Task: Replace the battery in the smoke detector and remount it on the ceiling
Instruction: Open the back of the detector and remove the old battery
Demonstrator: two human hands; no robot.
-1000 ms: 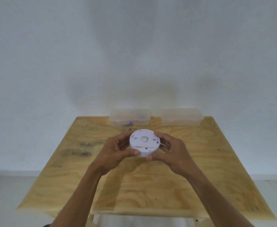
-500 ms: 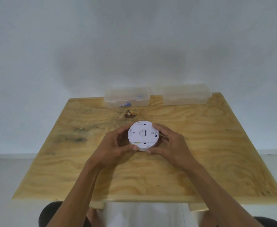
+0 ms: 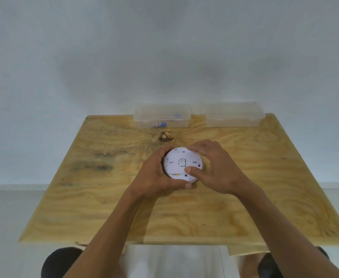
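Note:
A round white smoke detector (image 3: 179, 160) is held over the middle of the plywood table (image 3: 264, 187), its flat back face turned up toward me. My left hand (image 3: 156, 175) grips its left rim, fingers curled round the far edge and thumb along the near edge. My right hand (image 3: 214, 167) grips the right side, fingers over the far rim and thumb pressing on the back face near its lower right. A small yellow part shows at the near edge of the detector.
Two clear plastic boxes stand at the table's far edge by the white wall: the left box (image 3: 162, 116) holds small blue and white items, the right box (image 3: 234, 115) looks empty. My knees show below the near table edge.
The view has tilted down, so the table sits lower and nearer. My right thumb has moved from the detector's near rim onto its back face. Both hands still hold the detector.

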